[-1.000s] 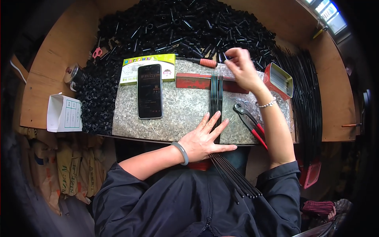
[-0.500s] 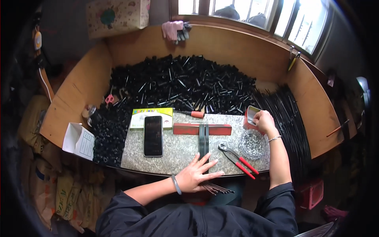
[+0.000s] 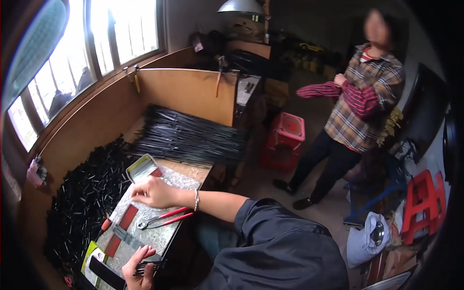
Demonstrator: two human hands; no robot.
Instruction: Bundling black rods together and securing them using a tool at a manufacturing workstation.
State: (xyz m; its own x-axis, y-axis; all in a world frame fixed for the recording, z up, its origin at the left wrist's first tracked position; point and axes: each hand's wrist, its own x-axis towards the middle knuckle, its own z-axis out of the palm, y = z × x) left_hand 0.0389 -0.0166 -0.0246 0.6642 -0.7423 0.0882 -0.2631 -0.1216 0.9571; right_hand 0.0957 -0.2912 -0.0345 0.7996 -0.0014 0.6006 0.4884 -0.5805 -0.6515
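The left hand (image 3: 140, 268) closes its fingers on thin black rods (image 3: 151, 266) at the bench (image 3: 159, 237) edge. The right hand (image 3: 153, 192) lies open on the speckled slab, near red-handled pliers (image 3: 162, 217). Wooden walls (image 3: 188, 94) surround the bench; another person (image 3: 357, 106) stands behind.

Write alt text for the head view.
The person's right hand rests on a grey stone slab near red-handled pliers, while the left hand presses a bundle of thin black rods; another person in a plaid shirt stands nearby.

daylight glares through the windows (image 3: 72, 63); room beyond dim; heavy fisheye bending, dark vignette, slight blur
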